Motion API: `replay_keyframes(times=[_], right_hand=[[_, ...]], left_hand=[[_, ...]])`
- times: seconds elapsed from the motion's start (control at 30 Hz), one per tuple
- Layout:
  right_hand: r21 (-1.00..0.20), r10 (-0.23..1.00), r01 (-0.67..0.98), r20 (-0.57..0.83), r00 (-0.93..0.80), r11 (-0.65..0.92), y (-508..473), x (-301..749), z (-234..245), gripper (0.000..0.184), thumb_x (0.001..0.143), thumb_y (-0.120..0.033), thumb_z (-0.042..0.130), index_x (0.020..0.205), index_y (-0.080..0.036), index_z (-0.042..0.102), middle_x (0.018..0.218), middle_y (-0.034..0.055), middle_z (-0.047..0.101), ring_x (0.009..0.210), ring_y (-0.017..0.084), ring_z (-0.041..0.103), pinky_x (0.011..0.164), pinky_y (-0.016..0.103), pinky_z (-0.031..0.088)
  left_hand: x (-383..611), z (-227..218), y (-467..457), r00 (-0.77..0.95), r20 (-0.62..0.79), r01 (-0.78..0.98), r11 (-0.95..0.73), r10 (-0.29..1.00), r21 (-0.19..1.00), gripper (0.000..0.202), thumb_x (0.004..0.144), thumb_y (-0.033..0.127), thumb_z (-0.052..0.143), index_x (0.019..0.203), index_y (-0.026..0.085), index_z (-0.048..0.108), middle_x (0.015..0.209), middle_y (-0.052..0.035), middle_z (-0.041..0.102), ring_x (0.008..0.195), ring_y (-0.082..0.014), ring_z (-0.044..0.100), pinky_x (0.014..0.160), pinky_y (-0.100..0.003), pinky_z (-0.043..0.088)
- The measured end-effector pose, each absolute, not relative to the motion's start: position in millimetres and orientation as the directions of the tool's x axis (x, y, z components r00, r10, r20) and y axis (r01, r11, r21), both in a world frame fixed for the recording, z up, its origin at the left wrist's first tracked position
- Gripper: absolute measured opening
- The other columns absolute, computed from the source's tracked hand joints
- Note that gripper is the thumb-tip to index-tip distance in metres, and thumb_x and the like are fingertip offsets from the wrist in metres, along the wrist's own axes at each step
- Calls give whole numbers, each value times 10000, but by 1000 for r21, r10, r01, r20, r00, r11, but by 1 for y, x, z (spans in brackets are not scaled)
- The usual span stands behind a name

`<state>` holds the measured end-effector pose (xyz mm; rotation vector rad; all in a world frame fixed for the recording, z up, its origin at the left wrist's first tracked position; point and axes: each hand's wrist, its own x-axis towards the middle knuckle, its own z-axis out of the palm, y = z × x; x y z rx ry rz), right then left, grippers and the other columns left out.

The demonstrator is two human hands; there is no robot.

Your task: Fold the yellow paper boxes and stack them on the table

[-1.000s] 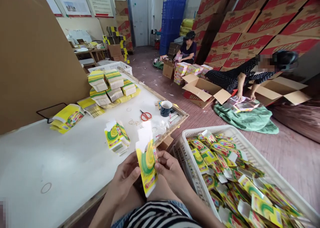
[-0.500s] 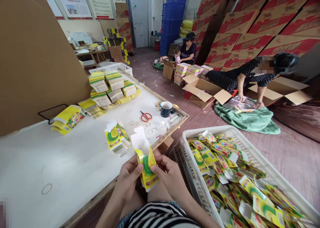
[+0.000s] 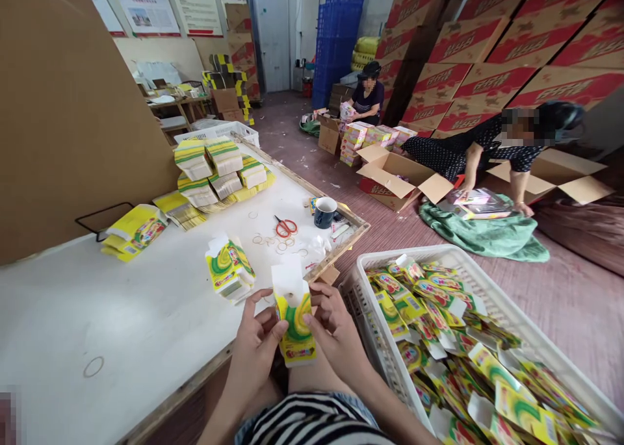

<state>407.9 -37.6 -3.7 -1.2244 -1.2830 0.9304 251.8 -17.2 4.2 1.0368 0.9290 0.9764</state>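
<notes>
A small yellow and green carton (image 3: 297, 325), its white flap standing up at the top, is held upright over my lap. My left hand (image 3: 258, 341) grips its left edge between thumb and fingers. On the opposite edge, my right hand (image 3: 334, 328) has its thumb on the printed front and its fingers behind. Left of my hands, a small pile of like cartons (image 3: 229, 266) lies on the white table (image 3: 127, 321). To my right stands a white plastic crate (image 3: 363, 282) full of flattened yellow cartons (image 3: 443, 328).
Red-handled scissors (image 3: 285, 227), rubber bands (image 3: 263, 240) and a dark mug (image 3: 324, 212) sit near the table corner. Bundled carton stacks (image 3: 219, 169) stand farther back. Two people work on the floor beside open cardboard boxes (image 3: 402, 178) and a green cloth (image 3: 482, 230).
The carton has turned more upright, its front now facing me flatter and its white flap straighter. My hands have shifted slightly right. The nearer co-worker's hands have moved apart over the green cloth.
</notes>
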Motion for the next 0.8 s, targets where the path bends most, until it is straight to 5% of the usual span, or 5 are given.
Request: replay_keyframes(times=[0.1,0.33,0.53,0.7,0.8], right_hand=[[-977,982,104,187,12,185,-34,418,2,262,882,-275,535,1138,-226,564,1051,66,603,636,118,530,558,236,434],[-981,979,121,133,-152,152,-32,432,5,302,931,-365,464,807,-169,657,685,12,592,569,116,488,527,222,384],[-963,975,155,219,-30,221,-32,429,4,182,922,-298,491,885,-199,640,907,53,646,839,175,595,760,283,466],[-955,972,178,233,-42,236,-32,436,6,234,932,-314,459,974,-216,667,1000,72,643,957,200,578,841,317,452],[-973,985,184,119,-123,141,-32,440,10,209,899,-312,508,1011,-201,646,835,33,626,781,170,573,697,271,455]], left_hand=[[247,7,-19,374,-123,-244,226,919,943,616,857,286,624,1340,278,242,1134,-94,644,1031,-238,609,841,-326,494],[241,7,-20,578,-123,-214,295,807,931,360,822,249,672,1137,201,504,1051,-88,653,948,-230,614,762,-270,477],[247,3,-22,585,-146,-278,367,798,888,704,853,232,638,1396,306,196,1185,-112,612,1018,-262,612,854,-389,483],[246,2,-18,525,-161,-163,285,836,945,405,844,249,637,1223,211,499,1215,-118,603,1078,-287,585,843,-349,500],[247,0,-17,437,-143,-69,192,888,979,356,855,248,614,1202,233,540,1305,-85,545,1133,-274,553,877,-332,498]])
